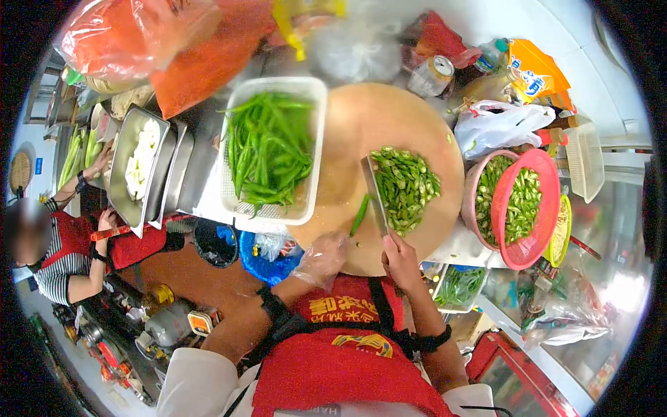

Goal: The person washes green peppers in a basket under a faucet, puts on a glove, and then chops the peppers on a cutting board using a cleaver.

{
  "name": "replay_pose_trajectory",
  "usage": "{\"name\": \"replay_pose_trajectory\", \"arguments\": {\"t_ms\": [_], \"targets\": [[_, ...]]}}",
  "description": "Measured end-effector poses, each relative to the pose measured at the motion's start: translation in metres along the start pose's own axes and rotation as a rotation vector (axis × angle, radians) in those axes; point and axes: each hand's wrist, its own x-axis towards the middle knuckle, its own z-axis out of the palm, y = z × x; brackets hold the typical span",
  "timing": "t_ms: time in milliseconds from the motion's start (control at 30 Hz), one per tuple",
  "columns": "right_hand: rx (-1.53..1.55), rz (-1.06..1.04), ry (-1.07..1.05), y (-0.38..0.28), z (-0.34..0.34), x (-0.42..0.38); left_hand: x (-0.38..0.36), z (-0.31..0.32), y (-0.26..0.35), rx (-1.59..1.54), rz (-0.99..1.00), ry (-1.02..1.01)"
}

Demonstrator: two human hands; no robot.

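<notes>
My right hand [399, 262] is wrapped round the handle of a kitchen knife [378, 198], whose blade stands on the round wooden chopping board [424, 118]. Right of the blade lies a heap of sliced green chili peppers [410, 191]. A single uncut green chili [360, 214] lies on the blade's left side. My left hand [330, 256], in a clear plastic glove, is at the board's near edge, just below that chili; its fingers are blurred under the plastic. Whole green chilies [271, 142] fill a white plastic basket [317, 167] overlapping the board's left side.
At the right, a red colander [551, 243] of sliced chilies leans over a pink basin [470, 191]. A can [432, 75] and a white plastic bag [490, 128] stand behind. Metal trays [161, 177] are at the left, near another person [76, 243] in a red apron.
</notes>
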Motion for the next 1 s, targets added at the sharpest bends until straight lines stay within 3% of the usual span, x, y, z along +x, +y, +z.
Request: {"name": "replay_pose_trajectory", "arguments": {"t_ms": [167, 400, 467, 567, 833, 1000], "targets": [[0.011, -0.005, -0.008, 0.014, 0.002, 0.002, 0.002, 0.004, 0.009, 0.032, 0.08, 0.003], [0.026, -0.038, 0.061, 0.001, 0.004, -0.006, 0.013, 0.014, 0.002, 0.009, 0.011, 0.008], [-0.058, 0.063, -0.031, 0.009, 0.001, 0.004, 0.015, 0.015, 0.003, -0.028, -0.014, 0.014], [0.001, 0.023, 0.04, 0.0, 0.005, -0.004, 0.018, 0.021, -0.006, -0.078, 0.025, 0.098], [-0.011, 0.036, -0.024, -0.005, 0.004, -0.005, 0.025, 0.017, 0.001, -0.138, -0.001, 0.156], [0.016, 0.053, -0.033, 0.012, 0.006, -0.004, 0.031, 0.017, 0.002, -0.205, -0.023, 0.102]]}}
